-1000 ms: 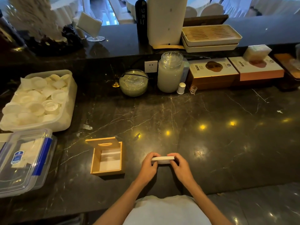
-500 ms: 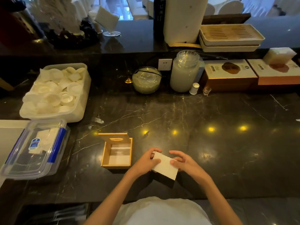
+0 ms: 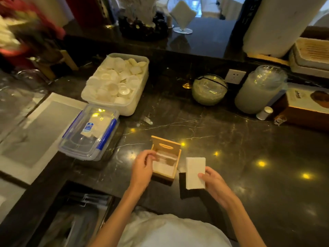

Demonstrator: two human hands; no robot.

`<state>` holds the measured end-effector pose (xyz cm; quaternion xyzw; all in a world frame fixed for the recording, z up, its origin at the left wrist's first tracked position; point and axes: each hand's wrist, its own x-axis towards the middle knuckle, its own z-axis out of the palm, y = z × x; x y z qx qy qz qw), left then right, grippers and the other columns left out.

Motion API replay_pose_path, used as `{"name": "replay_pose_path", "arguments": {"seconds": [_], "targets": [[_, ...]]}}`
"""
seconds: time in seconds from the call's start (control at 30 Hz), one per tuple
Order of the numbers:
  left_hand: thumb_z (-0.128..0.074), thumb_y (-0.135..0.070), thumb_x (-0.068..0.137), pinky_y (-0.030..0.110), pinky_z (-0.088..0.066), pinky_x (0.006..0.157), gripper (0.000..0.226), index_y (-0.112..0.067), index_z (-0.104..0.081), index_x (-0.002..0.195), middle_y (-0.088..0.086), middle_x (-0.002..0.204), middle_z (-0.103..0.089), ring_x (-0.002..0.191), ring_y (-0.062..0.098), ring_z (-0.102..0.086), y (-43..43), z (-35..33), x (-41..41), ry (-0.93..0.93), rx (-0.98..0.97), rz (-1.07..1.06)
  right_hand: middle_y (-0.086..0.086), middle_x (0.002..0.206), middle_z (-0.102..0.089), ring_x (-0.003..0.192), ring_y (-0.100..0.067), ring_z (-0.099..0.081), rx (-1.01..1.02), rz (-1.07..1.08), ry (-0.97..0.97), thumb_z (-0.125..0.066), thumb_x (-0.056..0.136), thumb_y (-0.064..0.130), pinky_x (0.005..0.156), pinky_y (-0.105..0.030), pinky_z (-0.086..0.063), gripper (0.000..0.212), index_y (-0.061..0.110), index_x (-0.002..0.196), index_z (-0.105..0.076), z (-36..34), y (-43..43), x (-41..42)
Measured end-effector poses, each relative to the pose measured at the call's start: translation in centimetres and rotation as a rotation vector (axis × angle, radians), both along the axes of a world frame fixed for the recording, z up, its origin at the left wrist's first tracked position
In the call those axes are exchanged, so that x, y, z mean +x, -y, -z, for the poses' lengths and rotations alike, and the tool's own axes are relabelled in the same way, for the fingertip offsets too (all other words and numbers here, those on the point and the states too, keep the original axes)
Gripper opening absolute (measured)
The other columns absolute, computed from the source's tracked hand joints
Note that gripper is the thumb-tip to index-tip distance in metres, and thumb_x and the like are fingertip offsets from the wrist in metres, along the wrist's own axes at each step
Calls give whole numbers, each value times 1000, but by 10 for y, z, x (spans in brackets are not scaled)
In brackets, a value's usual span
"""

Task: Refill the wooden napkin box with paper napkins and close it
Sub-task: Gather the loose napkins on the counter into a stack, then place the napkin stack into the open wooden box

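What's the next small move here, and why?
Probably carry the napkin stack in the right hand leftward and lower it into the wooden box. The lid stands open, the left hand steadies the box's left wall, and the stack sits just beside it.

Your two bare arms reach forward, hands close together and low.

Your left hand (image 3: 142, 168) comes in from the lower left with the forearm angled up and to the right, wrist nearly straight; its fingers curl over the near left edge of the wooden napkin box (image 3: 165, 161), thumb side up, a light grip on the wall. Your right hand (image 3: 214, 182) sits just beside it, forearm running down to the lower right, thumb on top and fingers beneath, a pinching grip on the right edge of a stack of paper napkins (image 3: 195, 172), held flat above the surface.
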<state>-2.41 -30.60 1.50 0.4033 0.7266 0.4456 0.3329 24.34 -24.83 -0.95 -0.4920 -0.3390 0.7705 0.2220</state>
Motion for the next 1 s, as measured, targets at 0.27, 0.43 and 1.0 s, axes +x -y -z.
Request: {"name": "replay_pose_path", "arguments": {"seconds": [0.27, 0.43, 1.0], "targets": [[-47, -20, 102, 32, -43, 107, 39, -22, -48, 141, 0, 139, -55, 130, 14, -50, 12, 46, -46, 217, -248, 205, -16, 128, -64, 119, -35, -60, -274, 198, -302, -52, 90, 2, 85, -41, -59, 45, 12, 133, -51, 9, 16, -47], [-49, -23, 100, 36, -47, 106, 35, -25, -50, 135, 2, 135, -51, 124, 13, -53, 11, 60, -45, 308, -265, 169, -14, 135, -58, 123, -34, -57, -179, 120, -191, -73, 80, 12, 89, -43, -56, 64, 16, 138, -47, 4, 19, -66], [-43, -6, 99, 32, -43, 107, 41, -25, -43, 135, -2, 132, -39, 124, 16, -48, 2, 59, -65, 324, -323, 365, -5, 127, -64, 114, -24, -62, 735, -779, 1164, -46, 95, 5, 89, -33, -51, 41, 21, 131, -54, -59, -33, -182]]}}
